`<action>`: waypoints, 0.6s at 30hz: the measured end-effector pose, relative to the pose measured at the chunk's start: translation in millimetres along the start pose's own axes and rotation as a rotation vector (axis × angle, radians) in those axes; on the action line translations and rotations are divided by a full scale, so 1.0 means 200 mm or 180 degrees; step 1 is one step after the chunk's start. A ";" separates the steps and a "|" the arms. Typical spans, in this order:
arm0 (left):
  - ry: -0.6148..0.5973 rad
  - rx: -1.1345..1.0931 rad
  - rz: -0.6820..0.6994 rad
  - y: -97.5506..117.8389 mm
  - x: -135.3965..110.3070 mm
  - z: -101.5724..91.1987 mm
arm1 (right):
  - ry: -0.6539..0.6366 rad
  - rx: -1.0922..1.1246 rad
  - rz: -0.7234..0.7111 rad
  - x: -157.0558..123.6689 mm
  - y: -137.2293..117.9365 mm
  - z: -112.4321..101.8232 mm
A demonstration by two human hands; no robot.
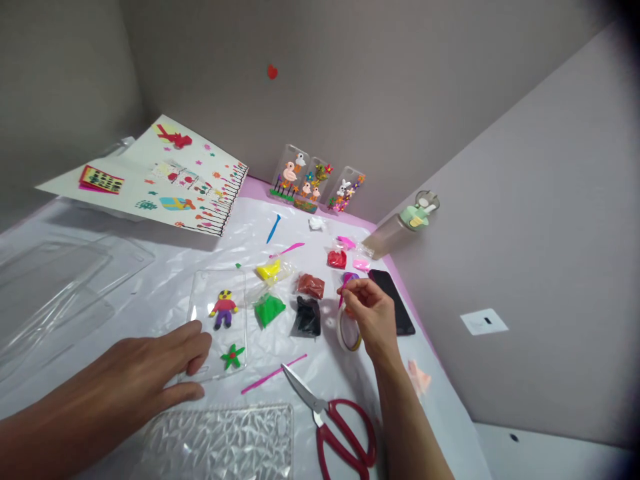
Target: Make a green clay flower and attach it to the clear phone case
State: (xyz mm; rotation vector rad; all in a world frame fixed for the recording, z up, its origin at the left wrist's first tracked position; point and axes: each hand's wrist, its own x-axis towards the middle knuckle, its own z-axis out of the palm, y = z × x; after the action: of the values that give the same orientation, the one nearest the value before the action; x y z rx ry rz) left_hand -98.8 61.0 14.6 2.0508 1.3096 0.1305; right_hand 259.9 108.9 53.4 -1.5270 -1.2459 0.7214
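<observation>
My left hand (175, 360) lies over the left edge of a clear phone case (205, 293), thumb apart from the lightly bent fingers. A small clay figure (224, 309) in red and purple and a green clay flower (233, 357) sit on this case. My right hand (371, 310) is closed in a pinch on a thin pink tool (342, 297), partly hidden by the fingers. Just below those fingers a roll of tape (349, 330) stands on edge. Beside it are packets of black clay (307, 317), brown clay (311, 285) and green clay (269, 310).
Red-handled scissors (345, 433) lie in front, near a textured clear case (225, 440) and a pink stick (274, 373). A dark phone (395, 303) and a bottle (400, 227) are at right. Decorated phone cases (310, 183) lean on the wall; a decorated card (150, 177) stands at left.
</observation>
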 end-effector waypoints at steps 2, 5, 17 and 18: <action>-0.0176 0.0020 -0.0013 -0.02 0.01 0.00 | 0.0217 0.0333 -0.0059 0.02 -0.01 0.00; -0.0359 -0.0045 0.0073 -0.05 0.03 0.00 | 0.0475 0.0752 -0.0153 0.05 -0.06 -0.02; -0.0435 -0.0110 0.0212 -0.09 0.03 0.03 | -0.1271 0.1947 0.0729 -0.21 -0.24 0.28; -0.0452 -0.0126 0.0182 -0.08 0.03 0.03 | -0.1355 0.1922 0.0762 -0.23 -0.23 0.30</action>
State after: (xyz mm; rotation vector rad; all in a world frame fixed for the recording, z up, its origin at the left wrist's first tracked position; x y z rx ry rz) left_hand -105.7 67.5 -0.8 2.0259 1.1537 0.0355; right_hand 176.9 82.8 70.9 -1.0510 -1.0095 1.4874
